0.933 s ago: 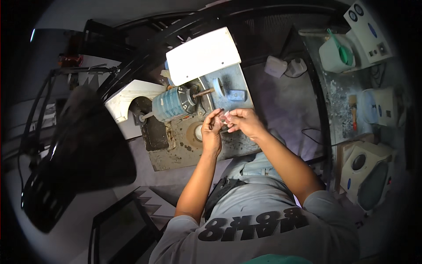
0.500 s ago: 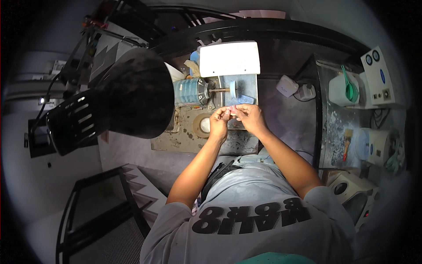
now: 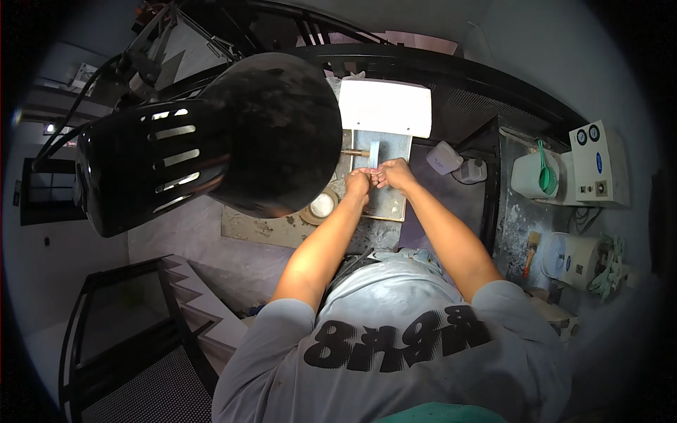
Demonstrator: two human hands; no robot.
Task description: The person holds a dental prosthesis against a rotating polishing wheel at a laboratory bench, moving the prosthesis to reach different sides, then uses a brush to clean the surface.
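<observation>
Lamp [image 3: 278, 137] left of wheel [image 3: 374, 154], brush [image 3: 531, 254] right (on table [image 3: 509, 236])

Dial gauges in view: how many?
2: left gauge and right gauge, side by side near the top of the white box unit, picture right. The black lamp could hide more.

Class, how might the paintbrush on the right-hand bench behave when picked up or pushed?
The paintbrush looks slim, so probably light. Its tan bristles would likely bend, while the reddish handle should stay stiff. Its broad end suggests sliding rather than rolling.
</observation>
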